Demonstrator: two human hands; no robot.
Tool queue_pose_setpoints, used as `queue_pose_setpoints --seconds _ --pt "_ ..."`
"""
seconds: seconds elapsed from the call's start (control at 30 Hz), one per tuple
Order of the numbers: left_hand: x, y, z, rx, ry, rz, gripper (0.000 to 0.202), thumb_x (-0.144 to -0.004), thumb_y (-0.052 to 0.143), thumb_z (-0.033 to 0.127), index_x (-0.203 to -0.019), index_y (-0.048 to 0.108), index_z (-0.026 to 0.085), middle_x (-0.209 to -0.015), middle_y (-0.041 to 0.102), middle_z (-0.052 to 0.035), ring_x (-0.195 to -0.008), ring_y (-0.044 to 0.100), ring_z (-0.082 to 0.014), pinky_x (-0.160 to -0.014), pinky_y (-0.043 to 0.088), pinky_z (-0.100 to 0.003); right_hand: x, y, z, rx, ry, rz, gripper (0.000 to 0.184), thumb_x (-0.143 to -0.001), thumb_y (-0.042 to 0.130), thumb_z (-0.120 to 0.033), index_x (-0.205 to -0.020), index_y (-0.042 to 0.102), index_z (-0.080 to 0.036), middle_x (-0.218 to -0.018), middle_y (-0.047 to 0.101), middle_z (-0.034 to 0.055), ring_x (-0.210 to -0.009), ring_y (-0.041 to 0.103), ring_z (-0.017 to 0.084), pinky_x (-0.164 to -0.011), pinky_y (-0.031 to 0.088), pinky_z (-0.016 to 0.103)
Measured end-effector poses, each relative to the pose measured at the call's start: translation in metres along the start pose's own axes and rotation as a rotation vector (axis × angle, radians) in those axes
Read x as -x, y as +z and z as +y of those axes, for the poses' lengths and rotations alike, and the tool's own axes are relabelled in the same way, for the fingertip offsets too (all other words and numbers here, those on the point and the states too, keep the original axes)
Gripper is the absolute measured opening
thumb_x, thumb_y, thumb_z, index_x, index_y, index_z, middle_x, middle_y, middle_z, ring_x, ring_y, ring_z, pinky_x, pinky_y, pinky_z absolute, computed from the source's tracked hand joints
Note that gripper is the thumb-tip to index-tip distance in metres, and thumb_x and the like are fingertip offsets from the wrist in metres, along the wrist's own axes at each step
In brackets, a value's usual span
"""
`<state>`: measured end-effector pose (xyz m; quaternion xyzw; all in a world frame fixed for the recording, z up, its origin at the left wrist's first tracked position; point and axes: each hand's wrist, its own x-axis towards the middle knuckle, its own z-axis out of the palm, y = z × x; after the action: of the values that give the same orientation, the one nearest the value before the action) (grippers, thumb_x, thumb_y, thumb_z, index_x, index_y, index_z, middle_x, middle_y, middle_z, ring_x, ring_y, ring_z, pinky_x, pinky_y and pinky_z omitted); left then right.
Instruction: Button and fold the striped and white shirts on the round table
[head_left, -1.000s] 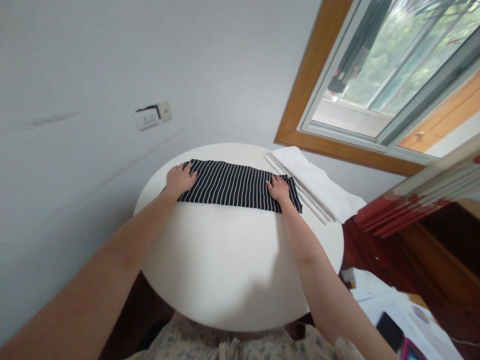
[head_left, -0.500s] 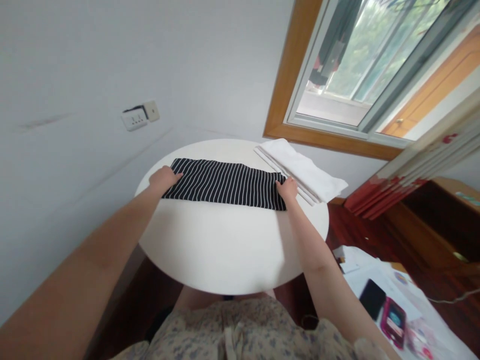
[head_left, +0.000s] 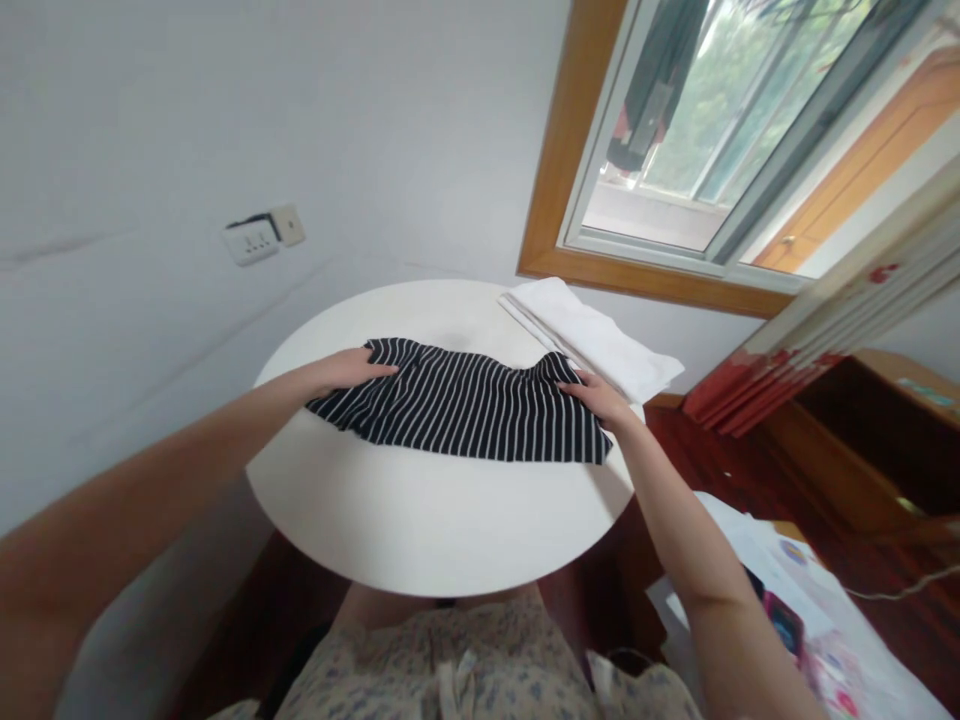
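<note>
A black cloth with thin white stripes [head_left: 465, 405], folded into a long band, hangs a little above the round white table [head_left: 435, 510]. My left hand [head_left: 346, 370] pinches its left end from above. My right hand [head_left: 598, 398] grips its right end, fingers closed on the top edge. The cloth sags and wrinkles between the two hands, and its lower edge droops toward the tabletop.
A folded white cloth [head_left: 592, 338] lies at the table's far right edge, just behind my right hand. A wall socket [head_left: 255, 238] is on the grey wall at left. A wood-framed window [head_left: 675, 150] is at right. A phone [head_left: 784, 625] lies below the table at right.
Both hands went from pressing the cloth's ends flat on the table to gripping them and lifting the cloth toward me; it now sags, no longer flat.
</note>
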<state>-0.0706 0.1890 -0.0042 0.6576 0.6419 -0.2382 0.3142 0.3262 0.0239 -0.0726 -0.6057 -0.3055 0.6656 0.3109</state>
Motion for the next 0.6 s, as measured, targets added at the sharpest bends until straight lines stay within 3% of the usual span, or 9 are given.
queue_pose_setpoints --seconds 0.07,0.13,0.23,0.3,0.4,0.5,0.6 --pt "0.02 0.003 0.01 0.194 -0.059 -0.209 0.062 -0.075 0.045 0.066 -0.104 0.068 0.017 -0.103 0.071 -0.012 -0.092 0.067 -0.0285 -0.077 0.054 -0.034 0.034 -0.018 0.001 -0.139 0.076 0.008 0.032 -0.077 0.068 -0.035 -0.106 0.064 -0.022 -0.095 0.072 0.0026 -0.082 0.068 0.017 -0.08 0.055 0.03" --pt "0.031 0.005 0.026 0.314 -0.073 -0.321 0.055 -0.074 0.047 0.062 -0.102 0.068 0.02 -0.103 0.071 -0.0097 -0.091 0.067 -0.028 -0.076 0.054 -0.034 0.059 -0.034 -0.001 -0.213 0.127 0.059 0.032 -0.076 0.07 -0.036 -0.104 0.063 -0.022 -0.092 0.072 0.0026 -0.077 0.068 0.017 -0.074 0.056 0.03" --pt "0.025 -0.002 0.062 0.329 0.041 -0.301 0.046 -0.071 0.054 0.055 -0.098 0.069 0.021 -0.104 0.071 -0.0069 -0.093 0.066 -0.0262 -0.078 0.054 -0.031 0.075 -0.059 -0.012 -0.258 0.132 0.154 0.031 -0.074 0.072 -0.033 -0.101 0.063 -0.022 -0.085 0.072 0.0021 -0.07 0.067 0.017 -0.064 0.056 0.027" --pt "0.008 -0.018 0.091 0.276 0.152 -0.263 0.046 -0.07 0.054 0.054 -0.099 0.069 0.021 -0.101 0.071 -0.0056 -0.093 0.066 -0.0255 -0.079 0.053 -0.03 0.074 -0.079 -0.026 -0.264 0.093 0.214 0.029 -0.074 0.071 -0.033 -0.1 0.063 -0.021 -0.081 0.071 0.0013 -0.067 0.067 0.016 -0.061 0.056 0.026" --pt "-0.028 -0.058 0.144 0.097 0.273 -0.142 0.049 -0.072 0.052 0.055 -0.106 0.068 0.024 -0.097 0.07 -0.0026 -0.096 0.064 -0.0245 -0.084 0.05 -0.031 0.061 -0.118 -0.054 -0.257 0.009 0.343 0.024 -0.075 0.07 -0.033 -0.095 0.064 -0.021 -0.079 0.07 0.001 -0.068 0.067 0.016 -0.061 0.055 0.025" --pt "-0.078 -0.095 0.207 -0.136 0.337 0.097 0.049 -0.077 0.05 0.055 -0.111 0.066 0.022 -0.097 0.068 -0.0037 -0.102 0.061 -0.0245 -0.09 0.046 -0.034 0.035 -0.16 -0.074 -0.261 -0.094 0.537 0.018 -0.076 0.068 -0.03 -0.089 0.064 -0.019 -0.079 0.07 0.002 -0.071 0.066 0.017 -0.064 0.056 0.026" --pt "-0.133 -0.11 0.271 -0.267 0.444 0.38 0.05 -0.081 0.051 0.051 -0.114 0.063 0.016 -0.107 0.064 -0.0093 -0.11 0.056 -0.0271 -0.096 0.041 -0.038 0.0 -0.196 -0.076 -0.301 -0.225 0.707 0.014 -0.077 0.064 -0.027 -0.088 0.064 -0.018 -0.08 0.069 0.0031 -0.076 0.066 0.018 -0.072 0.056 0.029"
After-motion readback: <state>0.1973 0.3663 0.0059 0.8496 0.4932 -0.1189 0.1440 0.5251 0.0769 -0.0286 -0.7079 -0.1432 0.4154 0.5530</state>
